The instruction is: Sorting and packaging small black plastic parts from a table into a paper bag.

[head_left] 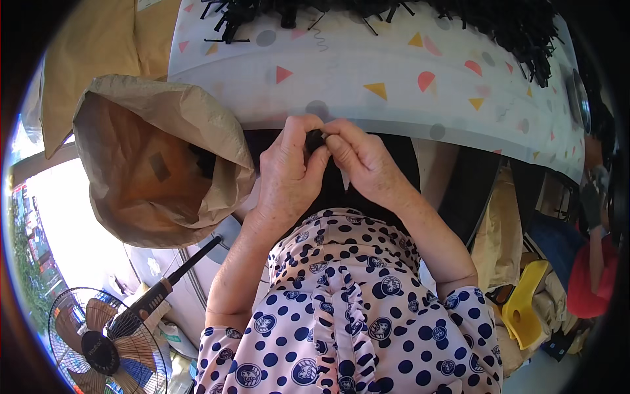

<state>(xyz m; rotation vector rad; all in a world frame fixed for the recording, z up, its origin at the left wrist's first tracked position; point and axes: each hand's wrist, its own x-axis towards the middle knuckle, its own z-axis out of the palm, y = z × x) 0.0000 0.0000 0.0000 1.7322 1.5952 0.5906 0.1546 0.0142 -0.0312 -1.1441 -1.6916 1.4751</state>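
Both my hands meet in front of my chest, just off the near edge of the table. A small black piece (pixel 315 139) sits between the thumb and curled fingers of my left hand (pixel 292 161); its exact kind is too small to make out. My right hand (pixel 364 157) is closed in a pinch right beside it, thumb against forefinger, and its fingertips touch the piece's right end. Heaps of slim black parts (pixel 499 26) lie along the far side of the table (pixel 341 79), beyond both hands.
An open brown paper sack (pixel 157 164) stands to the left, with something dark inside. A standing fan (pixel 102 351) is at the lower left. To the right are a yellow plastic piece (pixel 525 305) and another person in red (pixel 594 279). The table cover has coloured shapes.
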